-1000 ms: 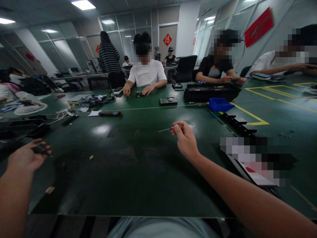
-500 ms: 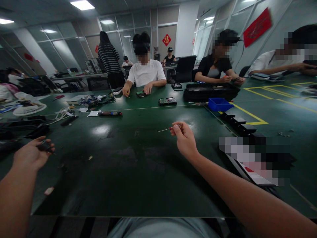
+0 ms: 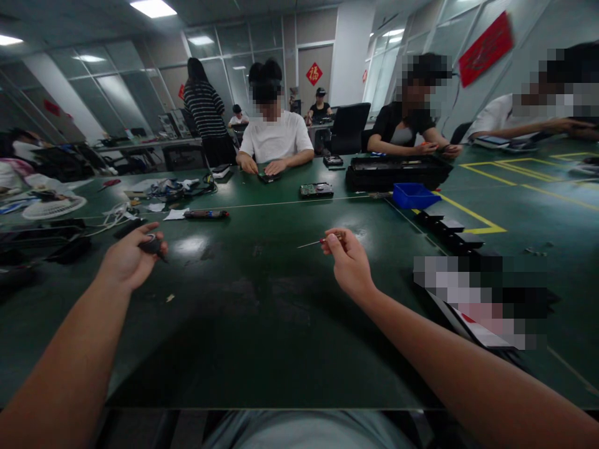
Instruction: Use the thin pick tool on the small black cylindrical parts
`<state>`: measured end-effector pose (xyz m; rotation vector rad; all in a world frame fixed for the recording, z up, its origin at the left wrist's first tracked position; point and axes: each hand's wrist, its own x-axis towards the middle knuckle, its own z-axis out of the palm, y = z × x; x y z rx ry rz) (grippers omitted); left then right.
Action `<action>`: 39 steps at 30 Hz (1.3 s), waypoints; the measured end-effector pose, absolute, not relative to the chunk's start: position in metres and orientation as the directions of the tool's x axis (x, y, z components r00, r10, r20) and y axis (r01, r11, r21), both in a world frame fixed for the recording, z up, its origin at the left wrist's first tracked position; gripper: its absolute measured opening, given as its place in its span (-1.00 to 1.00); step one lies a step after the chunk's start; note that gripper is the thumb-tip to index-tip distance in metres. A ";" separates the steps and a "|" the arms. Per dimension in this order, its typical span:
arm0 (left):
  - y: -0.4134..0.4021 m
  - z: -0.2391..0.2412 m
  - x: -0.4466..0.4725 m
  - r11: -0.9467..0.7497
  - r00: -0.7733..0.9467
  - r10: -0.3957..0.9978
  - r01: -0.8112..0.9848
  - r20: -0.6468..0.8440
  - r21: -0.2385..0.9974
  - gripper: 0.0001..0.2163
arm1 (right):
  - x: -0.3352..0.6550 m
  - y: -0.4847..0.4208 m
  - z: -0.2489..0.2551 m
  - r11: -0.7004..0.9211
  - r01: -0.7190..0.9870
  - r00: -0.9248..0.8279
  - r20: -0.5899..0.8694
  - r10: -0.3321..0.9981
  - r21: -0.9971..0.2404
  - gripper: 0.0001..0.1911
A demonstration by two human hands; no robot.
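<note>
My right hand [image 3: 350, 265] is closed in a pinch above the middle of the green table [image 3: 243, 355]. It grips a slim screwdriver [image 3: 309, 244] with a red part near the fingers, its thin metal shaft pointing left. Over on the left, my left hand [image 3: 131, 257] is palm-up with fingers curled around a small dark object [image 3: 150, 245]. That object has a rounded body and a narrow tip pointing down to the right; its kind is unclear. The two hands are well apart.
A dark cylindrical tool [image 3: 206, 214] lies ahead on the left. Farther off are a circuit-board device [image 3: 316, 190], a blue bin [image 3: 414, 196] and a long black casing [image 3: 397, 173]. Cables [image 3: 115, 216] clutter the left. Co-workers sit across the table.
My left hand has moved right and forward with the dark object in it. My right hand has stayed in place with the screwdriver. The co-worker opposite has shifted their hands slightly.
</note>
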<state>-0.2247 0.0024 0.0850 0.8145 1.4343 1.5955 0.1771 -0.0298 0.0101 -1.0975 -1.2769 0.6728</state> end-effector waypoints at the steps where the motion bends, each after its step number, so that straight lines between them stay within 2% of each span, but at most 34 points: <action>1: 0.004 0.086 -0.214 -0.013 -0.409 0.911 -0.160 -0.055 0.987 -0.68 | 0.177 -0.030 0.010 0.378 0.164 0.216 0.407 0.887 -0.911 -0.80; 7: 0.010 0.085 -0.146 -0.022 -0.149 0.989 -0.184 -0.006 0.983 -0.62 | 0.178 -0.030 0.011 0.384 0.169 0.219 0.415 0.883 -0.908 -0.80; 15: 0.008 0.060 -0.062 -0.009 0.144 0.989 -0.166 0.033 0.986 -0.63 | 0.178 -0.032 0.013 0.383 0.180 0.222 0.417 0.881 -0.906 -0.80; 18: -0.004 0.049 -0.035 -0.039 0.196 0.979 -0.072 0.053 0.997 -0.63 | 0.178 -0.030 0.012 0.389 0.176 0.233 0.422 0.876 -0.904 -0.79; 21: -0.014 0.036 -0.019 -0.124 0.267 0.960 0.139 0.084 0.982 -0.59 | 0.178 -0.028 0.010 0.385 0.171 0.233 0.417 0.879 -0.907 -0.78; 24: -0.017 0.020 -0.016 -0.231 0.326 0.941 0.430 0.088 0.873 -0.47 | 0.179 -0.028 0.011 0.357 0.217 0.205 0.400 0.893 -0.908 -0.75; 27: -0.014 0.004 -0.022 -0.312 0.333 0.935 0.601 0.125 0.736 -0.57 | 0.180 -0.031 0.016 0.285 0.358 0.160 0.359 0.920 -0.889 -0.66; 29: -0.010 -0.003 -0.027 -0.361 0.358 0.921 0.639 0.152 0.679 -0.68 | 0.181 -0.033 0.020 0.252 0.415 0.149 0.338 0.929 -0.874 -0.63; 31: -0.006 -0.007 -0.032 -0.417 0.404 0.897 0.637 0.181 0.648 -0.71 | 0.181 -0.035 0.022 0.273 0.394 0.129 0.347 0.929 -0.878 -0.66; 35: -0.002 -0.008 -0.035 -0.475 0.429 0.871 0.615 0.238 0.629 -0.68 | 0.178 -0.035 0.019 0.357 0.245 0.107 0.392 0.914 -0.901 -0.75; 39: -0.003 -0.006 -0.035 -0.451 0.381 0.888 0.619 0.257 0.643 -0.63 | 0.176 -0.033 0.014 0.371 0.197 0.105 0.396 0.912 -0.907 -0.76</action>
